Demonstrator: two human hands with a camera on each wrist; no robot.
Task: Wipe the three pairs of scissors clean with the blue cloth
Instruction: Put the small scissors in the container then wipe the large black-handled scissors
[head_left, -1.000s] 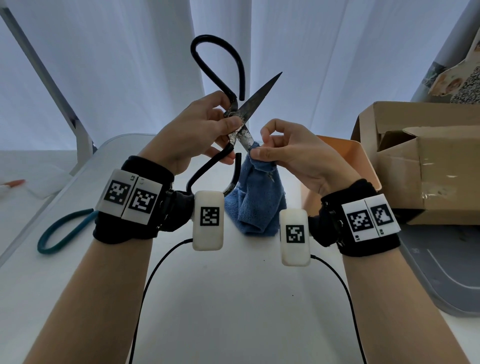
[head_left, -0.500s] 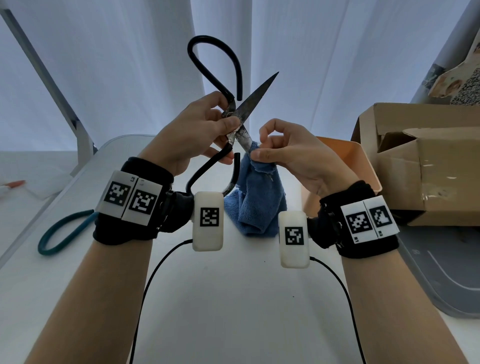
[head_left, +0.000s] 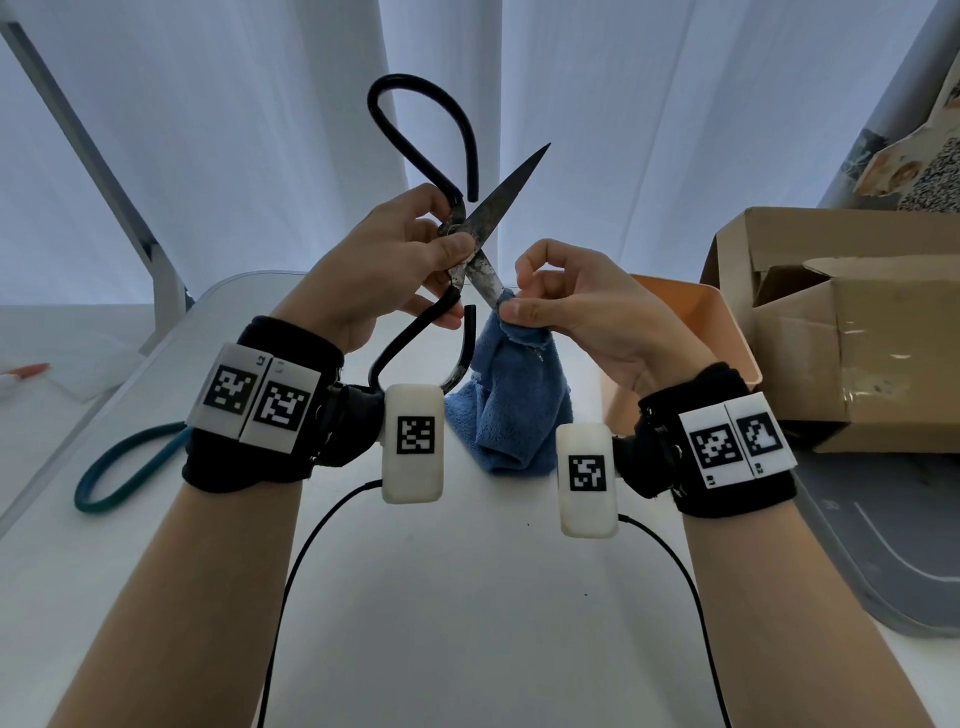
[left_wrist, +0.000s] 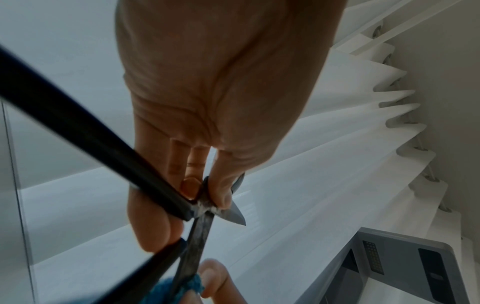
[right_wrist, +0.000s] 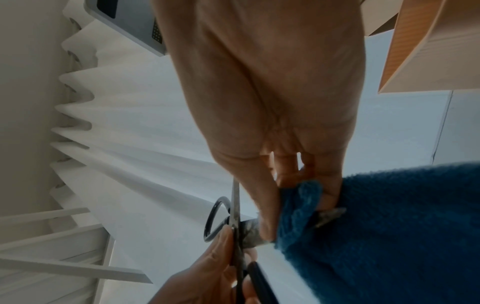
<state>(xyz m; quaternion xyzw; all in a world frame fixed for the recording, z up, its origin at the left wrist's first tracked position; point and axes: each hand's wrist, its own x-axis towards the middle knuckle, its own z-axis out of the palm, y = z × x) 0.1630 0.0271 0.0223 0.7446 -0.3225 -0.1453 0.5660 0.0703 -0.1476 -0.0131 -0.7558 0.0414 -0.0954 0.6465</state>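
Both hands (head_left: 587, 312) aloft, blue cloth (head_left: 511, 395) around lower scissors (head_left: 470, 244) blade edge.

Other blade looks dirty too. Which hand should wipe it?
Probably the right hand: it already pinches the blue cloth round the lower blade, while the left hand grips the scissors at the pivot.

right hand (head_left: 582, 306) | pinching blue cloth (head_left: 511, 400) | slid down scissors (head_left: 470, 244) lower blade toward tip | more blade bare
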